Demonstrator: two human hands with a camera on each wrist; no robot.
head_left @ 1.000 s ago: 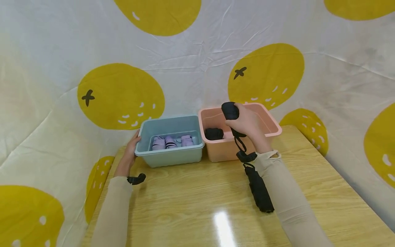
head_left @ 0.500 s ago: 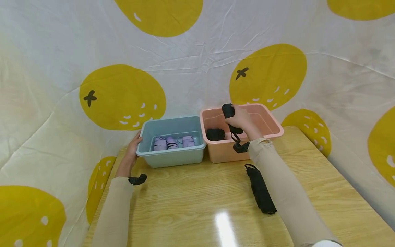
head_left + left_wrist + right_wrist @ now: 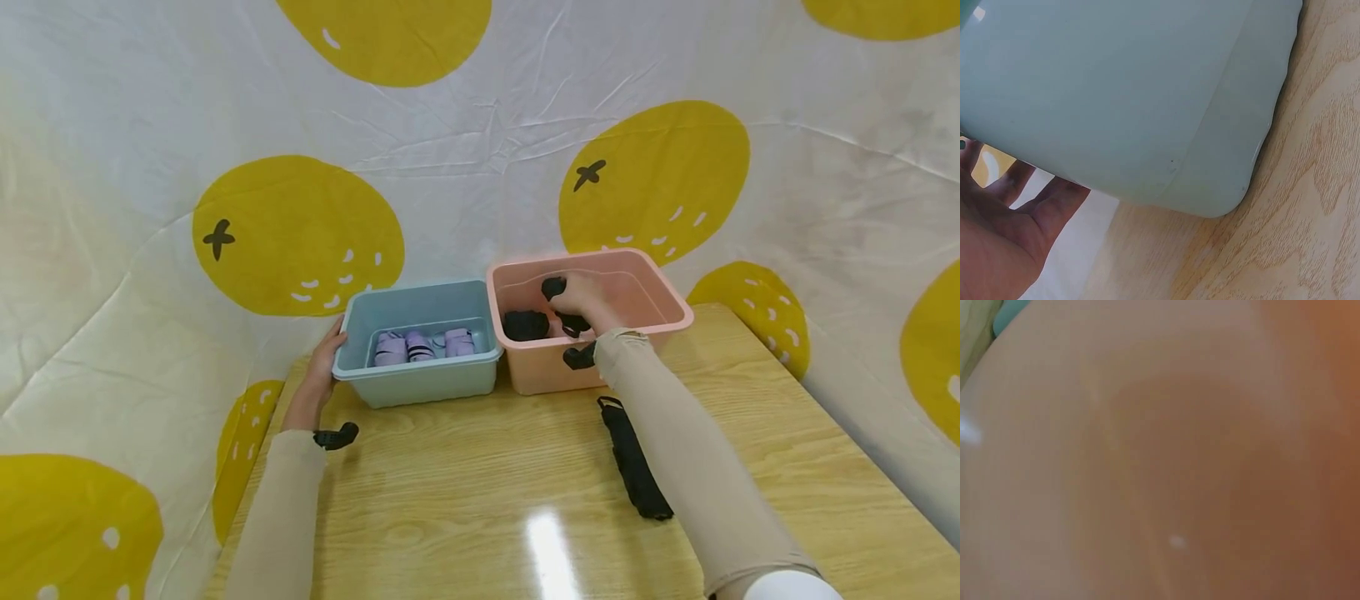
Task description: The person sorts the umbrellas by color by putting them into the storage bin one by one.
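Observation:
My right hand (image 3: 581, 298) grips a black folded umbrella (image 3: 554, 288) inside the pink bin (image 3: 667, 308). Its strap hangs below my hand, close to the bin's front rim. Left of it in that bin lies a rolled black bundle (image 3: 526, 325). The right wrist view is filled by the blurred pink wall (image 3: 1147, 456); hand and umbrella are hidden there. My left hand (image 3: 321, 362) rests against the left end of the blue bin (image 3: 420, 385), fingers (image 3: 1060, 203) extended along its end wall. Several purple rolled bundles (image 3: 390, 350) lie inside the blue bin.
Another black folded umbrella (image 3: 636, 462) with a strap loop lies on the wooden table (image 3: 442, 500), partly under my right forearm. The two bins stand side by side near the table's back edge. A fruit-print cloth (image 3: 450, 200) hangs behind them.
My right hand has lowered the black umbrella deeper into the pink bin. The right forearm has shifted slightly forward. My left hand stays at the blue bin.

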